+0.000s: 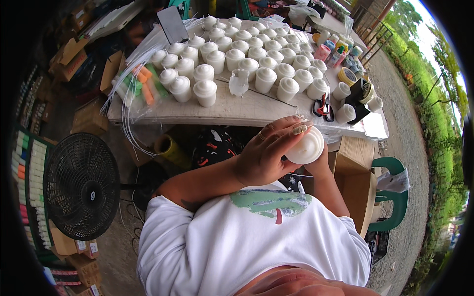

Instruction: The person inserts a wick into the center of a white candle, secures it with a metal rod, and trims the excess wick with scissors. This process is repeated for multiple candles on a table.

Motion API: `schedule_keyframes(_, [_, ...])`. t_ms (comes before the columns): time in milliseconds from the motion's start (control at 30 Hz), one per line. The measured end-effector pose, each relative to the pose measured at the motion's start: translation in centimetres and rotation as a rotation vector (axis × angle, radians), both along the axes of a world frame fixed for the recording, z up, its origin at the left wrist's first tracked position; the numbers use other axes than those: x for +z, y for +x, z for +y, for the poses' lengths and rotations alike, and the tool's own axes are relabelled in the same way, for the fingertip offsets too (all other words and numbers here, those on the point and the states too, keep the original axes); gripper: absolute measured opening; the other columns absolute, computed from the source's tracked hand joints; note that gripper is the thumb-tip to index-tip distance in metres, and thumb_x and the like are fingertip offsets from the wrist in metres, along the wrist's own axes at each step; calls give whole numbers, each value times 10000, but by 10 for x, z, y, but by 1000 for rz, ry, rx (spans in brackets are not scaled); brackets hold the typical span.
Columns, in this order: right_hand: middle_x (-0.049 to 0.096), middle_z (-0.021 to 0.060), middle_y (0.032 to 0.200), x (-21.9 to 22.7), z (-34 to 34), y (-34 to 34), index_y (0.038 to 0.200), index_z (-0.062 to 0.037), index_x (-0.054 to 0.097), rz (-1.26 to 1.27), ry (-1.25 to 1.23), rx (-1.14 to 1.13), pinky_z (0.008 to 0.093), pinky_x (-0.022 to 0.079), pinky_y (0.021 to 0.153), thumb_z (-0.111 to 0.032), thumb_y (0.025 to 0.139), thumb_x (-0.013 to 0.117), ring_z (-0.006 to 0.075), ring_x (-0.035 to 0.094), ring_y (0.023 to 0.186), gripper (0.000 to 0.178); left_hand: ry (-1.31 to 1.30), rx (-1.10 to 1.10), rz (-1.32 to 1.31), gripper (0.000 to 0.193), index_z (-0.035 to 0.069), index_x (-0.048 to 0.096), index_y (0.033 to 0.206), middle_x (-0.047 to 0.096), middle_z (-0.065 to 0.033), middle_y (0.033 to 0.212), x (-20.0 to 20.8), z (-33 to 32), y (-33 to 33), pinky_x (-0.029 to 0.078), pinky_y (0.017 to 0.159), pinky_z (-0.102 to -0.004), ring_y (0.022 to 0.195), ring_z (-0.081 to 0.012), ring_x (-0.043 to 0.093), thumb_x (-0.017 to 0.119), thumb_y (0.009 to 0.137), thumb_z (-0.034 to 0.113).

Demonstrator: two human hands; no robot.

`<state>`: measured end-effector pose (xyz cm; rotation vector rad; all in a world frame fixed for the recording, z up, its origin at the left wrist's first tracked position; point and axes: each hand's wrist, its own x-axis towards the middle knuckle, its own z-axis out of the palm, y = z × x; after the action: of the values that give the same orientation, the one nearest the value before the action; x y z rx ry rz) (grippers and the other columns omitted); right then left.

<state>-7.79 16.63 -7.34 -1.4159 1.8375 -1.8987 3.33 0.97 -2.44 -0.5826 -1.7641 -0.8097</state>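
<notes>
Containers first. On the table (224, 107), a clear plastic bag (159, 104) at the left end holds orange sticks (147, 93) and green ones. At the far left, a green rack (28, 163) carries rows of small items, mostly white, some orange, green and red. A cardboard box (363, 197) stands open beside the person's right arm; its contents cannot be made out. Small jars and bottles (322, 52), some pink or red, cluster at the table's right.

Specimen in hand: one white candle (306, 148), smooth and round, its stepped top rising to a small central point and turned toward the camera. Many similar white candles (257, 53) stand upright in loose rows on the table.

Position: the candle is raised off the table, near its front edge, before the person's chest. Left hand (266, 150) lies along its left and upper side, fingers extended and slightly bent, closed against it; a ring shows on one finger. Right hand (321, 164) is at its lower right, partly behind it; those fingers are mostly hidden, so how far they are curled cannot be told.
</notes>
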Motion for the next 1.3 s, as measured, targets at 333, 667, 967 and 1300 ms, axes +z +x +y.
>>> schedule_keyframes(333, [632, 31, 871, -25, 49, -55, 1094, -14, 589, -234, 137, -465, 207, 464, 657, -74, 966, 533, 63, 554, 710, 151, 1078, -345, -396, 673, 21, 263, 1403, 529, -130, 1221, 8, -51, 9, 481, 941, -349, 1079, -198, 563, 661, 864, 87])
schedule_keyframes(667, [535, 258, 1231, 8, 215, -145, 1355, 22, 400, 543, 589, -1771, 430, 415, 986, -181, 921, 581, 354, 536, 1138, 512, 1426, -522, -722, 377, 11, 549, 1191, 611, -51, 1083, -51, -97, 25, 470, 926, -304, 1020, -141, 587, 623, 921, 264])
schedule_keyframes(967, [544, 122, 1266, -16, -22, -56, 1290, -44, 520, 828, 539, -382, 451, 335, 1016, -351, 862, 642, 284, 469, 1220, 541, 1554, -609, -743, 379, 81, 530, 1189, 613, -70, 1138, -61, -89, 8, 522, 906, -361, 1060, -214, 615, 580, 927, 349])
schedule_keyframes(1300, [532, 131, 1156, -39, 2, -56, 1306, 17, 481, 937, 847, -558, 465, 336, 985, -303, 836, 614, 282, 468, 1167, 584, 1559, -599, -873, 455, 0, 459, 1221, 584, -191, 1178, -83, -99, -18, 508, 940, -370, 1105, -292, 597, 586, 906, 302])
